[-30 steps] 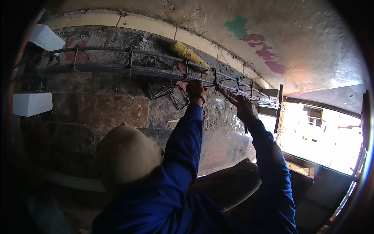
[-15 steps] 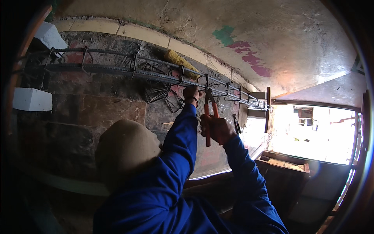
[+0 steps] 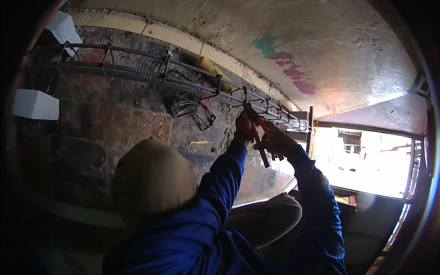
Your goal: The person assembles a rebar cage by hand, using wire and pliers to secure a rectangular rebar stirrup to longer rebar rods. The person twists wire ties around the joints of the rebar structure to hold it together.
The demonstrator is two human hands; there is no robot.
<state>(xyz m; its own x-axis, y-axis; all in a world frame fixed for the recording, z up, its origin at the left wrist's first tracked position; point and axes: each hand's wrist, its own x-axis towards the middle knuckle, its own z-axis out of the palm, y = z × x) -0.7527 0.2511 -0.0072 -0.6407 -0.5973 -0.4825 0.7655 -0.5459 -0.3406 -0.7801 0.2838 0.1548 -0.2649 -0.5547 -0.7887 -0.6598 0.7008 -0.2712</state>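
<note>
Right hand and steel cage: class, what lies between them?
In the head view, orange-handled pliers lie between the right hand and the steel cage; the left hand is beside them.

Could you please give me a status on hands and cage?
Right hand gripping pliers at cage. Left hand beside pliers, its grip unclear. Stirrups on floor, seemingly not blocking.

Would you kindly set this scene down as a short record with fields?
Right hand: grips orange-handled pliers
Left hand: beside the pliers' head; grip unclear
Steel bar cage: long bars with hoops, running across the view
Loose bent steel pieces: on the floor
Yellow object: partly behind the cage
White blocks: two, far left
</note>
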